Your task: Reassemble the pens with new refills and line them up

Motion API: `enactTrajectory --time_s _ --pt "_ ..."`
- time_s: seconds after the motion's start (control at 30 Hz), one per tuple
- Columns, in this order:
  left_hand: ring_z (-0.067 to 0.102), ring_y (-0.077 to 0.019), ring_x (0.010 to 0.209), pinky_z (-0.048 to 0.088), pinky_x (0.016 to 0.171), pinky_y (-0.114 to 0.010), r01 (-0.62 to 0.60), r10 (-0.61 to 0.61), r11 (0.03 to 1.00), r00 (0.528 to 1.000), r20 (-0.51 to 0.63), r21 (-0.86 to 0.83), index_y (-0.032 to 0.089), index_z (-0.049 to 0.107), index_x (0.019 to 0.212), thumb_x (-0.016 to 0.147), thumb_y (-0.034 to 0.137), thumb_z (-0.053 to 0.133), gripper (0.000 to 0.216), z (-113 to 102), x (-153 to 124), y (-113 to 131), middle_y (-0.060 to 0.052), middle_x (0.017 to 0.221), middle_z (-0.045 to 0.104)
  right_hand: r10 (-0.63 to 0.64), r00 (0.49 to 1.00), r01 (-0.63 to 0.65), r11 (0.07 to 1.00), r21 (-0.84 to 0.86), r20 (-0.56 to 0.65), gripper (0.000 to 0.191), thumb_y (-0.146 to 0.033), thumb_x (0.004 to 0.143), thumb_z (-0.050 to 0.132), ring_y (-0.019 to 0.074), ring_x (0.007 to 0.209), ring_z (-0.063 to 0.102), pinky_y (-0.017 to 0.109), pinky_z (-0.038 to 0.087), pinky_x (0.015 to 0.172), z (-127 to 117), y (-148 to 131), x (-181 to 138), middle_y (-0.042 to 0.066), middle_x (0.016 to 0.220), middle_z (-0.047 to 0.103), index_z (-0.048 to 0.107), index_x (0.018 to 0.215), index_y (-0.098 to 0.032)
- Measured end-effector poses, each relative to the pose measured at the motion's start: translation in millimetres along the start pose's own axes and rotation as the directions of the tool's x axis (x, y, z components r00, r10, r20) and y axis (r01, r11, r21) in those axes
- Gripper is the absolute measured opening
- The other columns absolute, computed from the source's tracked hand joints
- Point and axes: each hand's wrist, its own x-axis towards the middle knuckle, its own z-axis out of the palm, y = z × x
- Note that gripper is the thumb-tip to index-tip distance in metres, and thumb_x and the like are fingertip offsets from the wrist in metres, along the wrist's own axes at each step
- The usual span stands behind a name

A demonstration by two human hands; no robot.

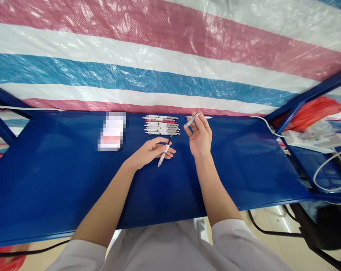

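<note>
Pinched between my left hand's [150,151] thumb and fingers is a white pen body [163,157], tilted, with a dark inner part bare at its upper end. My right hand [201,136] is raised to the right of it, its fingertips closed on a grey, tapered pen barrel piece [192,119]. The two pieces are apart. Behind my left hand lies a row of several white and grey pens [160,128], side by side, with a red one among them. Another pen [208,117] lies behind my right hand, which partly hides it.
All this is on a blue table [82,188]. A blurred-out white rectangle [112,131] lies left of the pens. Striped plastic sheeting [159,56] hangs behind. At right are a red plastic bag [314,113], a white power strip [314,141] and white cables [317,177].
</note>
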Motion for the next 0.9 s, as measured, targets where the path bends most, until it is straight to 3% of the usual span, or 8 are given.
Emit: enactTrajectory --time_s 0.1,0.17,0.27,0.37,0.47,0.53,0.63,0.9 --pt "0.073 -0.0238 0.09 0.057 0.089 -0.045 -0.018 0.017 0.998 1.0 -0.026 -0.054 0.018 0.061 0.106 0.084 0.04 0.072 0.034 -3 -1 1 -0.013 0.101 0.076 -0.067 0.988 0.099 0.968 -0.23 0.141 0.03 -0.039 0.074 0.076 0.0164 0.09 0.071 0.029 0.059 0.073 -9 -2 -2 0.0 0.102 0.076 0.073 0.101 -0.028" --pt "0.073 -0.0236 0.09 0.057 0.09 -0.047 -0.03 0.025 0.997 0.998 -0.057 -0.078 0.018 0.063 0.105 0.081 0.039 0.075 0.033 -5 -1 2 -0.011 0.099 0.075 -0.109 0.952 0.233 0.867 -0.441 0.287 0.024 -0.038 0.078 0.072 0.0173 0.087 0.07 0.031 0.058 0.074 -18 -2 -4 0.0 0.099 0.076 0.074 0.1 -0.028" --pt "0.072 -0.0226 0.09 0.057 0.091 -0.048 -0.05 0.039 0.993 0.994 -0.1 -0.103 0.018 0.066 0.105 0.079 0.036 0.077 0.033 -9 -2 2 -0.007 0.094 0.073 -0.102 0.827 0.52 0.51 -0.685 0.552 0.022 -0.032 0.089 0.06 0.0197 0.099 0.068 0.033 0.055 0.083 -28 1 -9 0.001 0.109 0.075 0.073 0.107 -0.031" --pt "0.071 -0.021 0.089 0.057 0.091 -0.048 -0.07 0.054 0.99 0.99 -0.131 -0.122 0.019 0.067 0.105 0.079 0.034 0.078 0.032 -12 -3 1 -0.005 0.092 0.072 -0.019 0.698 0.712 0.126 -0.691 0.715 0.027 -0.028 0.096 0.051 0.0199 0.105 0.066 0.029 0.052 0.077 -32 6 -12 0.001 0.115 0.074 0.071 0.113 -0.031" --pt "0.07 -0.0203 0.09 0.058 0.091 -0.048 -0.089 0.067 0.987 0.985 -0.161 -0.131 0.019 0.068 0.104 0.078 0.032 0.079 0.031 -15 -3 1 -0.004 0.092 0.071 0.034 0.597 0.801 -0.074 -0.594 0.801 0.03 -0.024 0.098 0.046 0.0188 0.103 0.065 0.027 0.049 0.069 -30 10 -13 0.001 0.114 0.075 0.07 0.114 -0.028" --pt "0.07 -0.0205 0.09 0.058 0.091 -0.048 -0.095 0.068 0.986 0.979 -0.192 -0.134 0.019 0.068 0.104 0.077 0.032 0.08 0.032 -16 -2 1 -0.004 0.091 0.071 0.042 0.559 0.823 -0.151 -0.547 0.828 0.031 -0.02 0.098 0.045 0.0183 0.102 0.065 0.027 0.048 0.069 -27 13 -12 0.002 0.114 0.075 0.071 0.113 -0.027" --pt "0.07 -0.0204 0.089 0.058 0.091 -0.049 -0.109 0.077 0.987 0.967 -0.244 -0.121 0.019 0.068 0.103 0.075 0.034 0.081 0.034 -16 0 1 -0.004 0.091 0.071 0.044 0.547 0.822 -0.219 -0.526 0.836 0.03 -0.018 0.098 0.045 0.0176 0.1 0.064 0.027 0.046 0.068 -24 15 -11 0.002 0.114 0.074 0.071 0.111 -0.026" --pt "0.069 -0.019 0.084 0.06 0.087 -0.049 -0.137 0.097 0.986 0.939 -0.331 -0.099 0.018 0.069 0.101 0.072 0.037 0.082 0.037 -13 5 -1 -0.005 0.092 0.071 0.021 0.552 0.81 -0.249 -0.53 0.834 0.031 -0.015 0.097 0.045 0.0161 0.095 0.063 0.028 0.042 0.063 -22 22 -5 0.0 0.11 0.075 0.073 0.103 -0.027"
